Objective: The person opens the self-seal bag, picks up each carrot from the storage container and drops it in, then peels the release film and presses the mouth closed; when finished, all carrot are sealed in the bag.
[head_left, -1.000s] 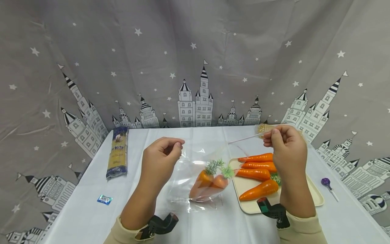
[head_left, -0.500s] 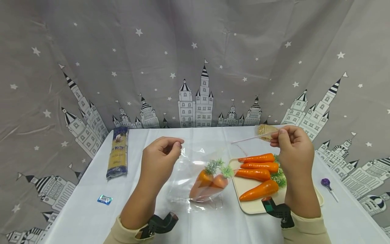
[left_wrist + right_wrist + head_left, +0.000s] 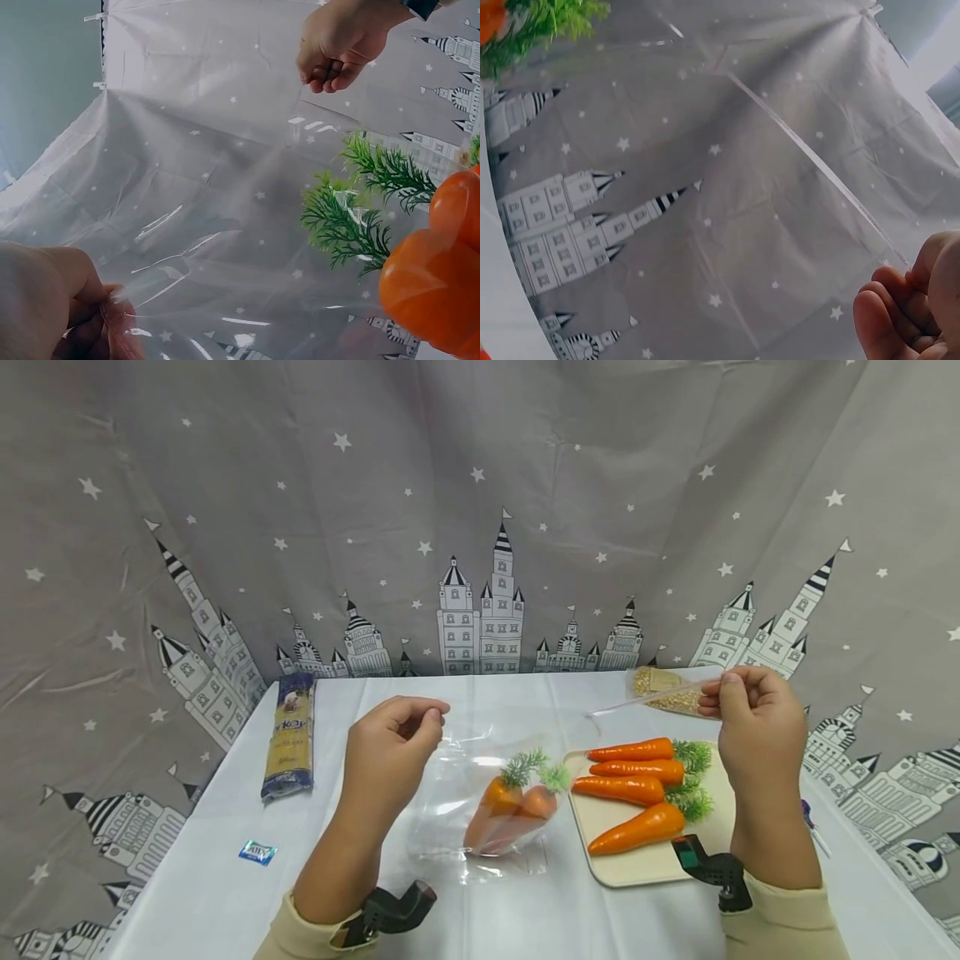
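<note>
My left hand (image 3: 393, 756) pinches the edge of a clear plastic bag (image 3: 442, 814) above the middle of the table. Two carrots (image 3: 487, 822) with green tops sit inside the bag, seen through the film. In the left wrist view the film runs from my left fingertips toward the carrot tops (image 3: 337, 217). Out to the right, my right hand (image 3: 761, 727) pinches one end of a thin clear strip (image 3: 648, 697). That strip stretches taut toward the bag's upper right in the right wrist view, where the strip (image 3: 810, 154) shows as a straight narrow band.
A cream tray (image 3: 712, 781) holding several carrots (image 3: 637, 831) stands right of the bag. Behind it lies a packet of yellow grains (image 3: 663, 687). At left are a pasta packet (image 3: 291, 739) and a small blue wrapper (image 3: 258, 852). A purple lollipop (image 3: 807, 815) is partly behind my right wrist.
My right hand has moved right, drawing the strip along with it. More of the grain packet and carrot greens now shows, and the wrist partly covers the lollipop. My left hand barely moved.
</note>
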Demonstrator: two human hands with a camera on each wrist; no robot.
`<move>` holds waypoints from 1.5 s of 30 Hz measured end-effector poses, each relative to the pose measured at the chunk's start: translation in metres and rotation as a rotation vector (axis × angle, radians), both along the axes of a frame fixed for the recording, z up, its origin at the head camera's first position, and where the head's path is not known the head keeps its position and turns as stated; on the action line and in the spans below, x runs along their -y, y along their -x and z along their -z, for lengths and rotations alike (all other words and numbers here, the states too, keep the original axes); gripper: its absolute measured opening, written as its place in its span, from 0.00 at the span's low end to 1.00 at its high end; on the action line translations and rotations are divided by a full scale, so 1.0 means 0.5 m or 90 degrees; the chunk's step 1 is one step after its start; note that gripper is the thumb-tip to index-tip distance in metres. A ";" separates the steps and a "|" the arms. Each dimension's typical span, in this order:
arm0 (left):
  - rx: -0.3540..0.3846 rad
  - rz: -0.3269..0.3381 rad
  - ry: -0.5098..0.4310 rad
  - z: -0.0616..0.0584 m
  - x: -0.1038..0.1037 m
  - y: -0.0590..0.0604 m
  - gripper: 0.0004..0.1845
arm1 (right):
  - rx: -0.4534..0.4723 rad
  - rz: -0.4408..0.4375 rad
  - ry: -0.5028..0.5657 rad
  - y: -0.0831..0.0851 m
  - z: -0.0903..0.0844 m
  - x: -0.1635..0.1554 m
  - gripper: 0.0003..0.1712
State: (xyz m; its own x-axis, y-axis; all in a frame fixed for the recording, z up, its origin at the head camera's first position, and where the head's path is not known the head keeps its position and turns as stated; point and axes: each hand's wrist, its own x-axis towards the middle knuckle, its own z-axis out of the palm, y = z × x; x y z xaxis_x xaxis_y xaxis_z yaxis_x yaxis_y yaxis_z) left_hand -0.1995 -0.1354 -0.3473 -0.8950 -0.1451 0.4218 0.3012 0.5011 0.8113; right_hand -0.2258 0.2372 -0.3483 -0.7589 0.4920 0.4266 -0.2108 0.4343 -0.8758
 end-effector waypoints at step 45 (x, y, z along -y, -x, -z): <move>-0.040 0.032 0.024 0.001 -0.013 0.000 0.07 | 0.225 -0.153 0.210 0.207 0.068 -0.102 0.28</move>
State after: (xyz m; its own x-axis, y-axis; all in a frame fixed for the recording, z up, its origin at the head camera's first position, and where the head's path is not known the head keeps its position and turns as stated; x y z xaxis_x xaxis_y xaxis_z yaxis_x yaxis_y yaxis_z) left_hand -0.1995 -0.1291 -0.3479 -0.8723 -0.0834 0.4818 0.3766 0.5138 0.7708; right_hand -0.3294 0.2883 -0.3821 -0.9359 0.3516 -0.0235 0.0626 0.1002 -0.9930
